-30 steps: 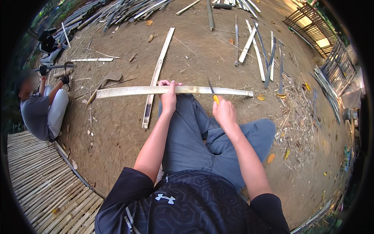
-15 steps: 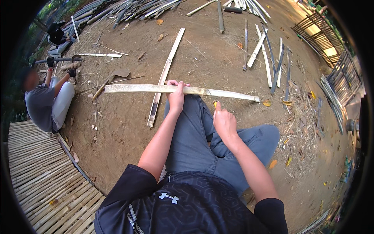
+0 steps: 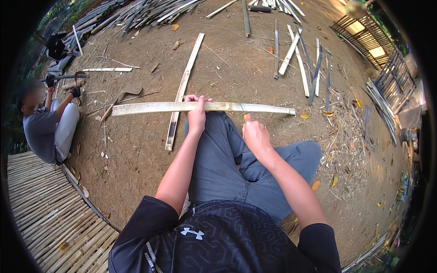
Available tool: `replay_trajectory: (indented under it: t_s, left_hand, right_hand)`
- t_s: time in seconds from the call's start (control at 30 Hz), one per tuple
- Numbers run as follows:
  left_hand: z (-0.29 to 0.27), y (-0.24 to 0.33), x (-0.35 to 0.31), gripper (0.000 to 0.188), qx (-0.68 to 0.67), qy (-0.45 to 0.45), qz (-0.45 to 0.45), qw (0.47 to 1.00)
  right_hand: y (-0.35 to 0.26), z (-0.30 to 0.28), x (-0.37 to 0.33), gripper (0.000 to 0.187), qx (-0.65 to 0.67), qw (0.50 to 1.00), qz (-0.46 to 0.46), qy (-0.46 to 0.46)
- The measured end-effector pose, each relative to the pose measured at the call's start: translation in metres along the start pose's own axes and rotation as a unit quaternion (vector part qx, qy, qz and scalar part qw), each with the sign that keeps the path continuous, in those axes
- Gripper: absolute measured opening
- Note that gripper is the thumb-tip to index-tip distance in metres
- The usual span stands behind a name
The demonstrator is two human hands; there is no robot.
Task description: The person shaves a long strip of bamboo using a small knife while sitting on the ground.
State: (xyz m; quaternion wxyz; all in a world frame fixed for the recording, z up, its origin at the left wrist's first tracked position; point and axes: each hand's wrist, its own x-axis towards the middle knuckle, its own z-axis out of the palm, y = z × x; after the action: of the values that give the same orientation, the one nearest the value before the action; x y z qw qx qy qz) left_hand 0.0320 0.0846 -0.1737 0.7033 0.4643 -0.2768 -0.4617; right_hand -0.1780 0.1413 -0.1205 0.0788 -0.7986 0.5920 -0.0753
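Note:
A long pale split-bamboo strip (image 3: 154,108) lies crosswise over my raised knee. My left hand (image 3: 196,119) is closed around it near its middle, thumb on the near side and fingertips over the far edge. Just below the strip's right half, my right hand (image 3: 256,135) grips a tool with a yellow handle (image 3: 246,117). The tool's working end is too thin to make out clearly against the bamboo. A second bamboo strip (image 3: 186,75) lies on the ground beyond, passing beneath the held one in view.
A wooden-handled blade (image 3: 131,89) lies on the ground, left. Farther left, a gloved person (image 3: 44,123) sits holding a curved tool. A bamboo-slat platform (image 3: 50,204) fills the lower left. Loose strips (image 3: 291,52) lie at upper right; a bamboo pile (image 3: 150,16) stands behind.
The whole view has shifted slightly. The held strip has tipped to lie more level, its right end raised. My right hand with the tool is a little closer to the strip.

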Motion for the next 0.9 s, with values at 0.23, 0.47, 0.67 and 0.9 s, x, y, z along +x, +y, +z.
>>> replay_trajectory:
  t_s: [0.23, 0.47, 0.67, 0.9]
  left_hand:
    - [0.004, 0.005, -0.002, 0.020, 0.023, 0.008, -0.013, 1.000]
    - [0.004, -0.001, -0.003, 0.022, 0.012, -0.007, -0.016, 1.000]
    - [-0.007, -0.003, -0.001, 0.021, 0.039, 0.024, 0.010, 0.999]
    - [0.002, -0.009, -0.002, 0.020, 0.024, 0.007, 0.005, 1.000]
  right_hand:
    - [0.024, 0.017, 0.015, 0.024, 0.024, 0.999, 0.025, -0.006]
    - [0.044, 0.031, 0.015, 0.023, -0.026, 0.996, 0.081, 0.014]
    - [0.015, 0.006, 0.010, 0.027, 0.048, 0.999, -0.006, -0.002]
    - [0.071, 0.020, 0.023, 0.030, 0.098, 0.990, 0.099, -0.017]
